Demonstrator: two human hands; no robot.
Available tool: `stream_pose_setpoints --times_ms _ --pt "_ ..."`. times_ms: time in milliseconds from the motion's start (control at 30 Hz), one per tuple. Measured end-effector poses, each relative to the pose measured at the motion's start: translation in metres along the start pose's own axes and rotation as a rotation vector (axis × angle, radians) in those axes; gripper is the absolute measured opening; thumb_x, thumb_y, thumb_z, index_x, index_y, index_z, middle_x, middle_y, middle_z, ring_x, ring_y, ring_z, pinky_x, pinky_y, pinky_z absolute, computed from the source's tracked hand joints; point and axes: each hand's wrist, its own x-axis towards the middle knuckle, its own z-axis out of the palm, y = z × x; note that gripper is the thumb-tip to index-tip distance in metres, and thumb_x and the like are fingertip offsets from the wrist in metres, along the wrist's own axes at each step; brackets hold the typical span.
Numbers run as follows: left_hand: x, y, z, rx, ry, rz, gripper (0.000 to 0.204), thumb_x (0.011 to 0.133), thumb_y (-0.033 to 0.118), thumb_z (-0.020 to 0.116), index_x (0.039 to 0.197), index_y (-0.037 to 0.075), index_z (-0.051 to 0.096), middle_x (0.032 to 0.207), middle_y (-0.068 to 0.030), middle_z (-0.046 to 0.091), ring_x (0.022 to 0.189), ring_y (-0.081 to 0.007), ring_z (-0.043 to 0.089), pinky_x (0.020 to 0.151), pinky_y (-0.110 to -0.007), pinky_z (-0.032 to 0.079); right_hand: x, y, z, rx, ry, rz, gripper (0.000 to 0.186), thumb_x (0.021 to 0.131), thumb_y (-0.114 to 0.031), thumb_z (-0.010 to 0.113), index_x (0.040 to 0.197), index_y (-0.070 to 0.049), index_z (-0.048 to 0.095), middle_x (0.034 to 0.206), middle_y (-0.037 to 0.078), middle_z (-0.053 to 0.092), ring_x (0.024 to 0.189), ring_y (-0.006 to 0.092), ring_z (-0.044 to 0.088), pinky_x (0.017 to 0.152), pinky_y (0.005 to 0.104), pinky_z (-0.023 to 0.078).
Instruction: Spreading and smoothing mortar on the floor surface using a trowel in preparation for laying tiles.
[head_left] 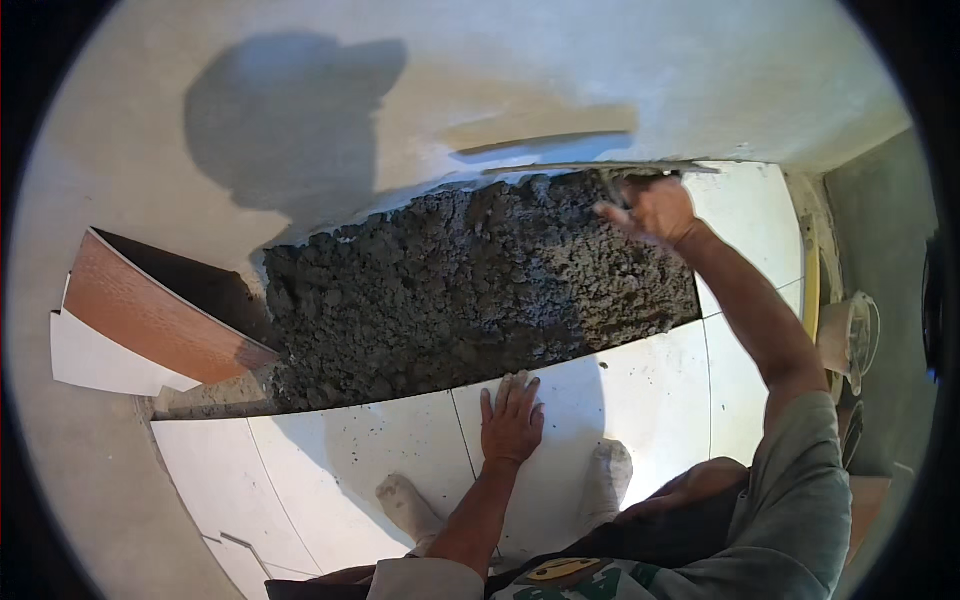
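My left hand lies flat, fingers spread, on a white floor tile at the edge of a bed of dark grey mortar. My right hand reaches across to the far right end of that bed and grips the handle of a long flat trowel, whose blade lies along the base of the plastered wall. My feet in dusty socks stand on the tiles below.
Loose tiles, reddish-brown back up, lean against the wall at left. More laid white tiles run right. A pale bucket and a yellow strip stand at the right edge. My shadow falls on the wall.
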Motion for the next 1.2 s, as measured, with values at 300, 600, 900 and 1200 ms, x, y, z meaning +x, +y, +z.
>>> stream_pose_setpoints --times_ms 300,600,900,1200 --pt "0.006 0.003 0.006 0.022 0.021 0.026 0.047 0.085 0.03 0.061 0.13 0.021 0.052 0.14 -0.0039 0.043 0.133 -0.0251 0.036 0.107 -0.059 0.024 0.097 -0.068 0.057 0.097 -0.235 -0.074 0.048 0.093 -0.054 0.042 0.11 -0.014 0.061 0.074 0.011 0.065 0.064 0.0263 0.064 0.064 0.0406 0.052" --pt "0.002 -0.003 0.004 0.025 0.054 0.032 0.047 0.082 0.032 0.064 0.127 0.021 0.053 0.137 -0.0032 0.046 0.129 -0.024 0.04 0.103 -0.059 0.028 0.093 -0.099 0.035 0.267 -0.066 -0.137 0.035 0.093 -0.046 0.045 0.101 -0.016 0.061 0.083 0.009 0.068 0.073 0.024 0.066 0.067 0.0392 0.054" --pt "0.0 -0.004 0.003 0.134 0.029 0.037 0.051 0.085 0.033 0.06 0.134 0.023 0.046 0.142 -0.005 0.037 0.132 -0.0259 0.035 0.105 -0.062 0.024 0.089 -0.082 0.091 0.227 0.15 -0.178 0.036 0.091 -0.046 0.049 0.11 -0.018 0.061 0.081 0.01 0.067 0.069 0.027 0.065 0.057 0.0391 0.052" --pt "0.006 0.006 0.015 0.139 -0.035 0.088 0.053 0.085 0.029 0.058 0.134 0.016 0.044 0.142 -0.0102 0.036 0.133 -0.0347 0.033 0.108 -0.062 0.017 0.063 0.027 0.122 0.162 0.02 0.069 0.042 0.091 -0.05 0.049 0.106 -0.013 0.062 0.091 0.012 0.065 0.088 0.0287 0.064 0.081 0.0427 0.049"
